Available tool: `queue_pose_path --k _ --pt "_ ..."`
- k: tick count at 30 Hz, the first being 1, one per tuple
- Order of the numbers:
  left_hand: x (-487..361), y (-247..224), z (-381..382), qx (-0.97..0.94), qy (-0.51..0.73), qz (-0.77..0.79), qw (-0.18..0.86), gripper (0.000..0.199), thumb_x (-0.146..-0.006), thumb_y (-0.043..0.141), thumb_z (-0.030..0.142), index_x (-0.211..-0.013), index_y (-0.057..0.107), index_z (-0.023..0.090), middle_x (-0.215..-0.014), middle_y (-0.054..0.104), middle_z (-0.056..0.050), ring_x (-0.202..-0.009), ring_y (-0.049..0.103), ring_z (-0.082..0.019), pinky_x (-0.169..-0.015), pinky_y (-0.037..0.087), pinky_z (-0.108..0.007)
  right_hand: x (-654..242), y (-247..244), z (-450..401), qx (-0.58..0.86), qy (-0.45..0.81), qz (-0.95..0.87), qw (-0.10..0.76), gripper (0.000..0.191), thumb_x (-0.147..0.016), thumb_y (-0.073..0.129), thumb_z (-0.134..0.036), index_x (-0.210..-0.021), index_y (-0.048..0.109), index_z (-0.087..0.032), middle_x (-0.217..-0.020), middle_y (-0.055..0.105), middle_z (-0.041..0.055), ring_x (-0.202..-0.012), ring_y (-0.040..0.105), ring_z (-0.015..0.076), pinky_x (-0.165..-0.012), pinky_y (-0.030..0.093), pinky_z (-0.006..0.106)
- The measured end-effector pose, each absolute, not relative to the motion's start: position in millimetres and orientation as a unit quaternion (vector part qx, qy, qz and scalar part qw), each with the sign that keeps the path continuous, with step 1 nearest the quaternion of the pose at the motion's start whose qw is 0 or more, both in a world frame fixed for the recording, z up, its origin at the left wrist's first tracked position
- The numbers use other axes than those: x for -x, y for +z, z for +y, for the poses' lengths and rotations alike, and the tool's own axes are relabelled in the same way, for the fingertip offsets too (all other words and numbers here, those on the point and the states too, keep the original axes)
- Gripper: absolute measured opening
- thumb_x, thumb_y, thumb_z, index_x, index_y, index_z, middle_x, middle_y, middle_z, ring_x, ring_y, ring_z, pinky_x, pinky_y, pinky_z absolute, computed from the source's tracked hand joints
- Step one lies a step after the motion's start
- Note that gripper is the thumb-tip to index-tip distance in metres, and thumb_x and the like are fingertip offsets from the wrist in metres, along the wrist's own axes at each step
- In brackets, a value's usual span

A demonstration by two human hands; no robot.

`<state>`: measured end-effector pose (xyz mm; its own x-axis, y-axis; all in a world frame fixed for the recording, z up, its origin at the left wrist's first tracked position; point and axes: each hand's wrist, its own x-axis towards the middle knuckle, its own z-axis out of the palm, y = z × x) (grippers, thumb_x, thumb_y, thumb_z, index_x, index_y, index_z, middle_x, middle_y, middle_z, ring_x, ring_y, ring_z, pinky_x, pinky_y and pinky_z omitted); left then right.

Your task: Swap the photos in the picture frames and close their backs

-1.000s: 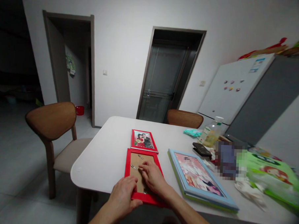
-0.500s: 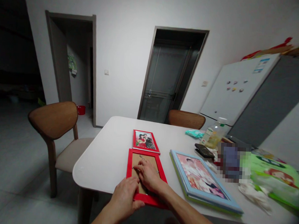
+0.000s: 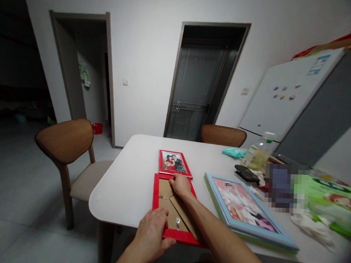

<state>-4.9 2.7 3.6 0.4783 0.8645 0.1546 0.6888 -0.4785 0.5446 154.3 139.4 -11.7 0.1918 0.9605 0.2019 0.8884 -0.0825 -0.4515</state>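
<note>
A red picture frame [image 3: 156, 189] lies face down at the table's near edge, its brown backing board [image 3: 163, 213] and metal hangers showing. My left hand [image 3: 153, 230] grips the lower left corner, thumb on the near edge and fingers over the side. At the far end of the board, my right hand [image 3: 181, 184] has its fingers bent and pressed together; whatever they pinch is too small to make out. A stand flap [image 3: 183, 214] on the backing is partly covered by my right forearm. Just beyond lies a second red frame [image 3: 174, 162], face up with a couple's picture.
Stacked frames with a light blue one [image 3: 225, 199] on top lie to the right. Farther right are a phone [image 3: 246, 173], a plastic bottle [image 3: 257, 152], a teal packet [image 3: 233, 152], crumpled tissue [image 3: 313, 228] and a green package [image 3: 329, 196]. Chairs [image 3: 66, 140] stand around the white table [image 3: 121, 183].
My right hand has moved from the middle of the backing board up to its far end, uncovering the lower hanger and flap. My left hand stays on the corner. The view has shifted slightly.
</note>
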Motion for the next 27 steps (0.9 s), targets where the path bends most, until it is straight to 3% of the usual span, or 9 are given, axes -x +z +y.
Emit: queue_pose_path --k 5,11,17,20,24,27 --pt "13.4 5.4 2.0 -0.830 0.210 0.470 0.216 0.055 -0.055 0.070 0.030 -0.106 0.050 0.018 -0.116 0.051 -0.009 -0.109 0.043 -0.024 -0.096 0.027 -0.038 -162.8 -1.1 132.4 0.707 0.100 -0.635 0.295 0.025 -0.072 0.045 -0.033 -0.067 0.062 -0.014 -0.068 0.065 0.0067 -0.064 0.056 0.0153 -0.057 0.037 0.023" --pt "-2.6 -0.3 -5.0 -0.868 0.171 0.433 0.175 0.058 -0.052 0.071 0.028 -0.105 0.050 0.017 -0.127 0.040 -0.012 -0.117 0.032 -0.027 -0.100 0.013 -0.048 -189.5 4.0 92.8 0.653 0.141 -0.649 0.364 0.029 -0.072 0.039 -0.032 -0.076 0.062 -0.016 -0.075 0.066 0.0044 -0.069 0.059 0.0153 -0.064 0.042 0.024" --pt "-21.0 -1.7 -8.6 -0.872 0.163 0.424 0.184 0.048 -0.058 0.051 0.007 -0.106 0.048 0.013 -0.128 0.038 -0.014 -0.119 0.030 -0.026 -0.099 0.022 -0.044 -212.3 -1.6 50.1 0.629 0.274 -0.502 0.526 0.036 -0.068 0.047 -0.039 -0.094 0.057 -0.015 -0.096 0.062 0.0090 -0.083 0.057 0.0192 -0.068 0.045 0.029" --pt "-18.3 14.7 -11.1 -0.843 0.256 0.419 0.218 0.042 -0.057 0.049 0.005 -0.098 0.050 0.015 -0.127 0.039 -0.013 -0.117 0.033 -0.025 -0.098 0.026 -0.042 -205.3 0.2 30.5 0.592 0.374 -0.391 0.597 0.042 -0.068 0.047 -0.042 -0.102 0.052 -0.016 -0.097 0.061 0.0088 -0.085 0.057 0.0195 -0.067 0.047 0.029" --pt "-33.1 42.7 -16.6 -0.708 0.470 0.396 0.348 0.017 -0.070 0.047 0.021 -0.087 0.049 0.019 -0.115 0.051 -0.009 -0.107 0.045 -0.023 -0.087 0.039 -0.034 -164.8 3.1 7.2 0.455 0.548 -0.372 0.596 0.040 -0.071 0.044 -0.046 -0.097 0.056 -0.017 -0.085 0.065 0.0071 -0.080 0.059 0.0199 -0.066 0.047 0.031" --pt "-53.0 59.9 -18.4 -0.591 0.553 0.358 0.466 0.028 -0.072 0.048 0.038 -0.091 0.045 0.018 -0.097 0.060 -0.008 -0.094 0.055 -0.022 -0.078 0.045 -0.031 -146.0 10.1 0.8 0.393 0.566 -0.348 0.636 0.039 -0.070 0.048 -0.044 -0.099 0.054 -0.019 -0.087 0.064 0.0057 -0.078 0.060 0.0187 -0.067 0.047 0.031"
